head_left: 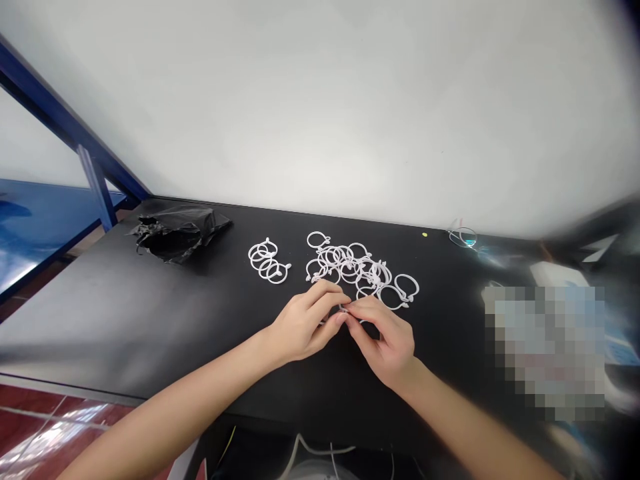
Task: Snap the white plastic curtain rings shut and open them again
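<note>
Close together above the front half of the table, my left hand (309, 321) and my right hand (384, 338) meet at the fingertips. Both pinch a thin white plastic ring (343, 309), mostly hidden behind the fingers; its small joint shows between the thumbs. Just beyond the hands lies a loose pile of similar white rings (345, 256), each with a small knobbed end. Left of that pile, several more white rings (264, 259) overlap in a short row.
A crumpled black plastic bag (183, 230) lies open at the left on the black table (200, 320). Eyeglasses (465, 237) rest at the back right, near a small yellow-green speck (425, 235). A blurred-out item (550, 353) sits at the right. Blue metal framing (95, 180) stands to the left.
</note>
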